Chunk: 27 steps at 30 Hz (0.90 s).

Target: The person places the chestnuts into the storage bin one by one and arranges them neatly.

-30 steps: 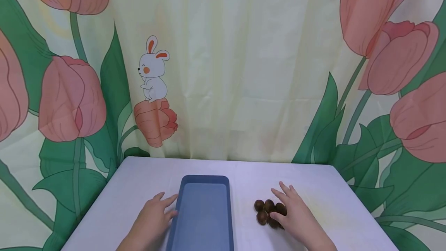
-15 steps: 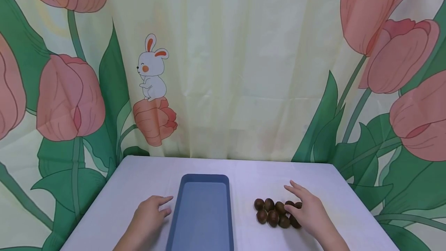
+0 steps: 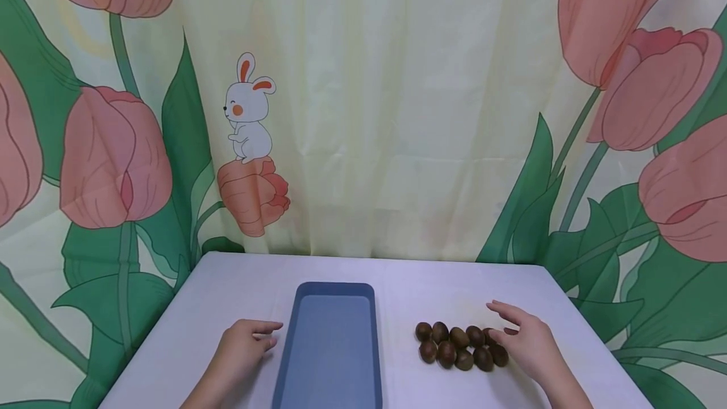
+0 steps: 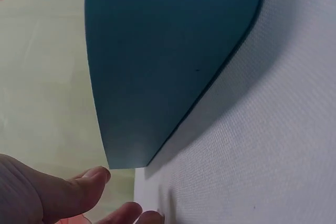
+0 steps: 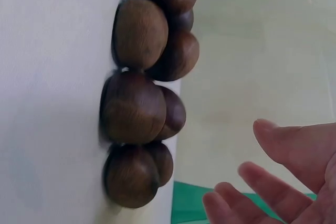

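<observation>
Several brown chestnuts lie close together in two rows on the white table, right of a long blue tray. My right hand is at the right end of the rows, its fingers loose and holding nothing; the thumb overlaps the last back chestnut in the head view. In the right wrist view, a gap shows between the fingers and the glossy chestnuts. My left hand stays just left of the tray, also without anything in it. Its thumb tip comes near the tray's end wall in the left wrist view.
The white-covered table ends at the back against a pale curtain printed with tulips and a rabbit. The tray's raised rim stands between my left hand and the chestnuts.
My right hand has shifted to the right along the chestnuts, uncovering ones that it hid before. My left hand has drawn slightly left, away from the tray's edge.
</observation>
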### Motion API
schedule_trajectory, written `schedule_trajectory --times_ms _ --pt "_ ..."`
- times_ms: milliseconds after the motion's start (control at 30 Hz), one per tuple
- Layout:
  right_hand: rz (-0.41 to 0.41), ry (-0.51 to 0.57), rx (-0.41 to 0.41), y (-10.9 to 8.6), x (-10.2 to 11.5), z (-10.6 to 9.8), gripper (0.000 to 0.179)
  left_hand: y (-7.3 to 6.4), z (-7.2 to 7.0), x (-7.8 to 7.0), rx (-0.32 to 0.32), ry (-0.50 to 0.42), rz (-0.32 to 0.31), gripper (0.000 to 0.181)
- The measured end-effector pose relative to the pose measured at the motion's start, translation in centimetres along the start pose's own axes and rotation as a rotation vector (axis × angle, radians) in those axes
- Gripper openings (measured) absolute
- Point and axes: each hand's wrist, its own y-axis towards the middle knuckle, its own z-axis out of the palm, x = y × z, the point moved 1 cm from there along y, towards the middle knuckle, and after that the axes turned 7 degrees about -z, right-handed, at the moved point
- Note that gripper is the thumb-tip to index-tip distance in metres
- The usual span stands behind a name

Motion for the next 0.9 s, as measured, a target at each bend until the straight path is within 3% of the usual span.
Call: schedule_trajectory --times_ms 433,900 --pt "0.103 -0.014 0.060 0.9 -2.6 -0.7 0.050 0.1 0.5 0.2 0.053 -0.182 -0.109 0.020" --pt "0.107 0.034 0.060 2.0 -4.2 0.4 0.041 0.3 1.0 -0.2 0.062 -0.306 -0.157 0.026"
